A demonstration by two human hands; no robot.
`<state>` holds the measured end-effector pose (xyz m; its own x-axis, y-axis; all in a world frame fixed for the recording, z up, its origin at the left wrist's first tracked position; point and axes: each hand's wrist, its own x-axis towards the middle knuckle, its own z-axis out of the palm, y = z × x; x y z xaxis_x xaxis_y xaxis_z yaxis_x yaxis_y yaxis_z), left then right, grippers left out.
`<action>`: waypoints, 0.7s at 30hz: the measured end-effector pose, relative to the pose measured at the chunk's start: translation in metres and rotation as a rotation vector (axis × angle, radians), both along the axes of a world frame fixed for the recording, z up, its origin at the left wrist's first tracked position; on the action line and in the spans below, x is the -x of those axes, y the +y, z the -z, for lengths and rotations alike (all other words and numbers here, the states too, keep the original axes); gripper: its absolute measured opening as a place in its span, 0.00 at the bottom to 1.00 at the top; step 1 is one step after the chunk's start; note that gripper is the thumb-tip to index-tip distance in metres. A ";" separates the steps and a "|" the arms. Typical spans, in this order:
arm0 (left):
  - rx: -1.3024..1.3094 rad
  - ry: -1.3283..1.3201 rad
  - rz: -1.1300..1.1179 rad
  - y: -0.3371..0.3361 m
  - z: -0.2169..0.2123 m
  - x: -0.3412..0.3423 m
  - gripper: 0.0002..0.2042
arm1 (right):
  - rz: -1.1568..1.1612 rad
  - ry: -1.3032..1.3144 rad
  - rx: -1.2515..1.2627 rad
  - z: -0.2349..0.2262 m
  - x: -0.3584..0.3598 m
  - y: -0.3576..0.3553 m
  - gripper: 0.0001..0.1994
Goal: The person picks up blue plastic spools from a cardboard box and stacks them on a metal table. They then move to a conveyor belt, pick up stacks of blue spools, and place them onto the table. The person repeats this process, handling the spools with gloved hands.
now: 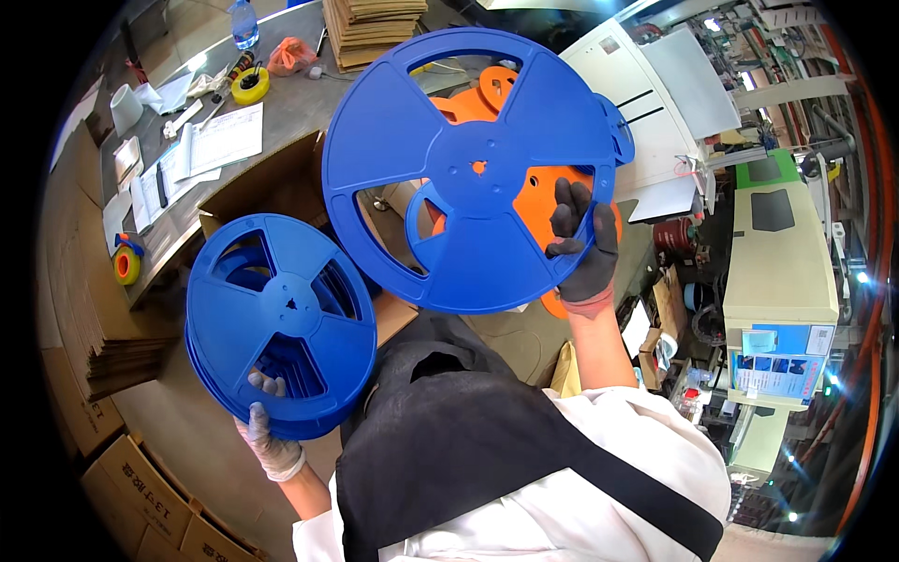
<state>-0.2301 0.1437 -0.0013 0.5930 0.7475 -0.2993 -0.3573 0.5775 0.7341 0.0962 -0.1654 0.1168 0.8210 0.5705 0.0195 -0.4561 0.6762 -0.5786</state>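
My right hand (588, 258), in a dark glove with a pink cuff, grips a large blue plastic reel (567, 117) by its right rim, fingers through one of its openings. The reel is raised, face toward me. Lower left, a stack of blue reels (229, 342) is held by my left hand (269, 442), in a pale glove; its fingers hook through an opening at the lower rim. Behind the raised reel, orange reels (548, 215) and a smaller blue reel (423, 225) show partly through its openings.
An open cardboard box (257, 192) stands behind the stack. The grey table (281, 103) at upper left bears papers (225, 140), tape rolls and a bottle (244, 26). Flat cardboard (375, 28) is piled at the back, closed cartons (140, 492) lower left, a beige machine (782, 262) right.
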 end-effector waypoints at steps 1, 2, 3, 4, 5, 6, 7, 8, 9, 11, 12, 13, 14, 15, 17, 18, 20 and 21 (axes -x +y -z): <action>-0.025 0.026 0.017 0.000 -0.002 0.001 0.26 | -0.009 0.008 -0.016 0.003 0.000 0.002 0.23; -0.048 0.052 0.034 -0.001 -0.003 -0.001 0.26 | -0.018 0.015 -0.031 0.006 0.000 0.003 0.23; -0.053 0.082 0.036 -0.003 -0.004 -0.006 0.27 | -0.021 0.026 -0.048 0.006 -0.002 0.004 0.23; -0.065 0.085 0.052 -0.004 -0.007 -0.011 0.27 | -0.023 0.046 -0.068 0.008 -0.002 0.006 0.24; -0.078 0.092 0.065 -0.005 -0.010 -0.015 0.27 | -0.027 0.070 -0.090 0.010 -0.003 0.009 0.24; -0.090 0.100 0.078 -0.007 -0.013 -0.021 0.27 | -0.026 0.062 -0.084 0.011 -0.005 0.012 0.24; -0.107 0.115 0.082 -0.007 -0.015 -0.026 0.27 | -0.020 0.061 -0.075 0.011 -0.006 0.015 0.25; -0.126 0.099 0.104 -0.008 -0.015 -0.033 0.27 | -0.010 0.066 -0.064 0.011 -0.004 0.019 0.25; -0.129 0.128 0.097 -0.013 -0.023 -0.040 0.26 | 0.000 0.040 -0.011 0.011 -0.003 0.027 0.25; -0.116 0.050 0.176 -0.012 -0.017 -0.050 0.24 | -0.014 0.012 0.104 0.012 0.001 0.044 0.25; -0.081 0.015 0.198 -0.015 -0.017 -0.059 0.22 | -0.027 -0.013 0.157 0.011 0.002 0.055 0.25; -0.069 0.013 0.218 -0.018 -0.016 -0.068 0.21 | -0.042 -0.050 0.255 0.010 0.009 0.072 0.25; -0.051 0.027 0.248 -0.021 -0.015 -0.077 0.21 | -0.185 0.008 0.227 0.013 0.017 0.088 0.25; -0.033 0.068 0.204 -0.028 -0.020 -0.088 0.25 | -0.225 -0.074 0.414 0.013 0.032 0.110 0.26; -0.004 -0.027 0.253 -0.035 -0.024 -0.102 0.27 | -0.292 -0.515 0.791 0.033 0.066 0.143 0.30; -0.070 -0.100 0.308 -0.036 -0.013 -0.108 0.31 | -0.341 -0.733 0.991 0.048 0.090 0.156 0.34; 0.019 -0.206 0.174 -0.046 -0.005 -0.115 0.35 | -0.477 -1.064 1.359 0.068 0.137 0.184 0.41; 0.045 -0.071 0.190 -0.043 -0.011 -0.111 0.36 | -0.502 -1.259 1.490 0.067 0.145 0.187 0.45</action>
